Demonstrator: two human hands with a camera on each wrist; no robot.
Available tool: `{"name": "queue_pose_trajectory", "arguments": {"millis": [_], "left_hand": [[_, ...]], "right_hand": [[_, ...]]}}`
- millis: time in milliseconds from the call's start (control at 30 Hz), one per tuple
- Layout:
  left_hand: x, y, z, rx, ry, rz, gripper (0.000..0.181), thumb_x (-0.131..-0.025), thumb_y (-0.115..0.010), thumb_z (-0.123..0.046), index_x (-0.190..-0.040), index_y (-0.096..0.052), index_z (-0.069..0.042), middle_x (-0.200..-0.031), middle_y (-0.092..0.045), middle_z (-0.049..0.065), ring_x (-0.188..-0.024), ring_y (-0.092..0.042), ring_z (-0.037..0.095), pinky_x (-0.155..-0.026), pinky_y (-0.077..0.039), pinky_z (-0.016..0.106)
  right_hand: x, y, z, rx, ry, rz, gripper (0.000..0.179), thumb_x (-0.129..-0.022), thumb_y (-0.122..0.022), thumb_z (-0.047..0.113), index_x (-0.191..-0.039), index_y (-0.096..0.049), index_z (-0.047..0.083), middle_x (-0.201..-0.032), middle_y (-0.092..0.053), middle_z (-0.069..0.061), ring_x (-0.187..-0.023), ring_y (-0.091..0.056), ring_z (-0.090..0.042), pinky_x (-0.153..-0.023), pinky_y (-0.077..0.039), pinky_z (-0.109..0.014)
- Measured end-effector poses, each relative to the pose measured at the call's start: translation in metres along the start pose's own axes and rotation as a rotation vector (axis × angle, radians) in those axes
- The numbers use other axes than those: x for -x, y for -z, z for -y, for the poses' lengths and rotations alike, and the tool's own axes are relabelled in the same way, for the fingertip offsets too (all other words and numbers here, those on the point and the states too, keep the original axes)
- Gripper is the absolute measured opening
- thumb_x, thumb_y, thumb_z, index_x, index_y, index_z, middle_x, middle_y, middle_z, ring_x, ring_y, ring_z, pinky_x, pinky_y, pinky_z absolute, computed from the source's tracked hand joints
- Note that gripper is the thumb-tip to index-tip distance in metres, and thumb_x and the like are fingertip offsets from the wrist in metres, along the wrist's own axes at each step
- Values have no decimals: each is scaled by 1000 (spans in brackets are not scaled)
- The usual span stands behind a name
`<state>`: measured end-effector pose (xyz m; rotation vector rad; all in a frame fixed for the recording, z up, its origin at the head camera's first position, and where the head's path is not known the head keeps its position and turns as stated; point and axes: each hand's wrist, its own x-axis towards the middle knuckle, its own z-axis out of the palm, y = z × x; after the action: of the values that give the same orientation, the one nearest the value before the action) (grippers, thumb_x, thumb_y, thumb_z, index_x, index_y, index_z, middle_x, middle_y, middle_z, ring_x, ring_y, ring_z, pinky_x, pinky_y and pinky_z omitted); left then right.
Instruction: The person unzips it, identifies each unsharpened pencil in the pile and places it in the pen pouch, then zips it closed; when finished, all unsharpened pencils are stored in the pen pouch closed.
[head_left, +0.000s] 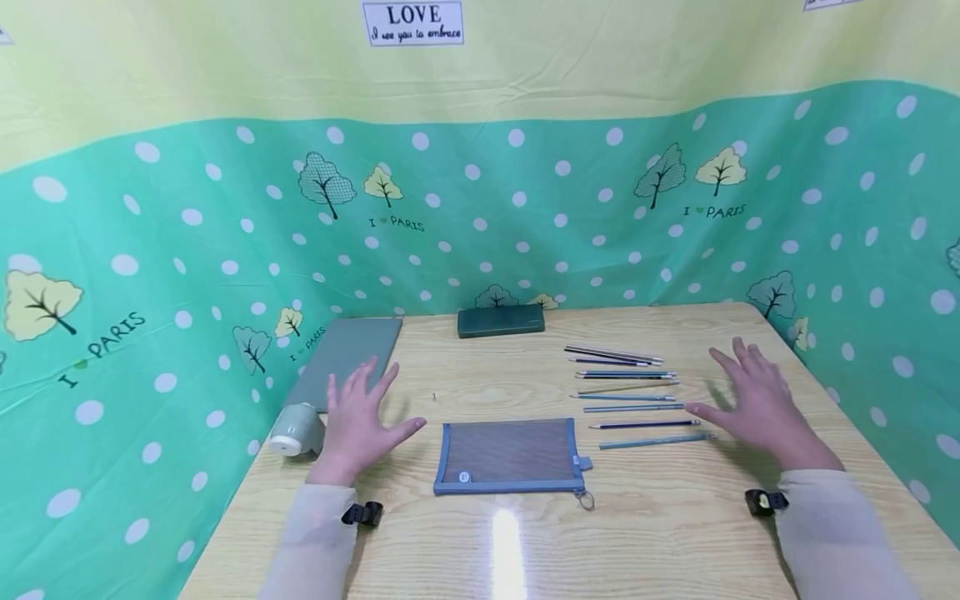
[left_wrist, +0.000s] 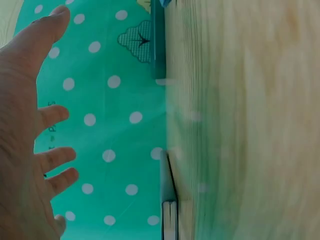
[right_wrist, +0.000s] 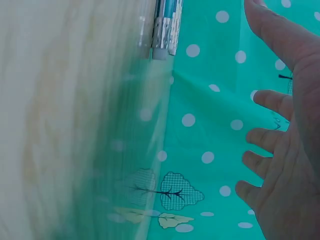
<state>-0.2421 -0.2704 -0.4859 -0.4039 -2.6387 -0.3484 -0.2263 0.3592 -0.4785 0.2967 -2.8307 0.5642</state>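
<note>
My left hand (head_left: 358, 423) hovers over the left of the table, fingers spread and nothing held. Just beside it lies a pale grey-green mug (head_left: 298, 429), tipped on its side. The right hand (head_left: 761, 412) is held with fingers apart near the eraser ends of several pencils (head_left: 637, 409), which lie in a loose column of near-parallel rows. Between the hands, a blue-edged mesh zip pouch (head_left: 510, 450) rests flat, its ring pull at the lower right corner. In the right wrist view, pencil ends with erasers (right_wrist: 161, 37) show past the spread fingers (right_wrist: 262, 140).
A dark green case (head_left: 501, 321) stands at the table's back edge. To the left lies a grey book (head_left: 348, 354), partly behind the left hand. A green dotted curtain (head_left: 450, 200) hangs around the back and sides of the wooden table (head_left: 420, 550).
</note>
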Motion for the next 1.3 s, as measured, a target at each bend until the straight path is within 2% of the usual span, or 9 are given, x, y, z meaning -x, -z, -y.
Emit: {"name": "queue_pose_trajectory", "arguments": {"millis": [133,233,367,667,867,1033,1300], "left_hand": [[0,-3,-6,32,-29,25,103,-78,-72,-81,-158,-48,-20,-163,-37,19,-146,-35,45,-117,-8,74],[0,-6,-12,58,-48,43,102,-78,-73,-80,-156,-50,-18,-162,-39,18,-146,-36,42,-118,-11,73],[0,-9,-18,80,-74,58,99,-79,-73,-79,-154,-52,-18,-162,-41,17,-146,-39,39,-118,-16,71],[2,-8,-37,190,-100,159,88,-80,-83,-64,-152,-56,-20,-160,-44,13,-145,-40,38,-116,-27,65],[3,-12,-48,212,-166,169,80,-79,-86,-60,-144,-64,-17,-152,-54,14,-138,-49,38,-112,-35,65],[3,-15,-57,221,-212,196,74,-80,-85,-59,-138,-69,-16,-148,-57,13,-134,-53,37,-110,-38,63],[6,-17,-71,282,-214,303,70,-78,-89,-56,-135,-71,-19,-144,-60,5,-137,-51,34,-111,-39,58]], "right_hand": [[-1,-1,4,-21,2,7,107,-89,-79,56,-164,-25,3,-170,-4,-31,-155,4,-52,-118,5,-72],[-2,-2,9,-37,-2,14,105,-88,-79,57,-164,-27,5,-170,-8,-30,-154,-2,-54,-112,-4,-80],[-4,-4,17,-53,-3,24,101,-88,-80,57,-162,-33,6,-168,-15,-30,-151,-10,-58,-106,-13,-85],[-8,-9,31,-73,20,51,94,-87,-83,51,-158,-41,7,-163,-28,-31,-142,-25,-63,-104,-16,-84],[-9,-13,43,-81,47,67,88,-86,-85,48,-155,-47,6,-159,-36,-28,-142,-32,-57,-105,-19,-82],[-9,-18,51,-80,63,77,84,-86,-87,42,-152,-50,4,-155,-41,-28,-139,-36,-56,-105,-24,-81],[-9,-23,68,-94,85,75,76,-85,-89,36,-146,-57,7,-147,-51,-20,-135,-44,-49,-107,-28,-73]]}}
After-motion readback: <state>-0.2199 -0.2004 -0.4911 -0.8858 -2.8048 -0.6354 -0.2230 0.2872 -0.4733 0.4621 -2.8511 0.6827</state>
